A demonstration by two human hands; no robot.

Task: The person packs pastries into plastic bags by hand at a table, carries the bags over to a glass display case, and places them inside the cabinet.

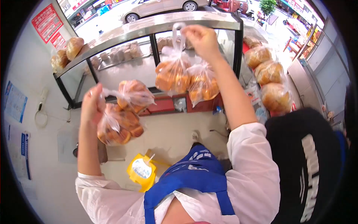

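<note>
My left hand (93, 101) is closed around the gathered tops of two clear plastic bags of bread rolls, one bag (119, 127) hanging lower and another bag (134, 95) just behind it. Higher up, my right hand (201, 39) grips the looped handles of two more bags. Of these, the left bag (172, 77) holds golden rolls, and the right bag (203, 84) hangs beside it, touching. Both pairs are held up in the air in front of the glass display case (126, 76).
Bagged loaves (270, 72) line the right side, and more loaves (71, 50) sit on the case's left end. Wrapped bread lies on a metal tray (126, 56) inside. A yellow plastic object (141, 172) is on the floor. Close on my right is a person in black (302, 160).
</note>
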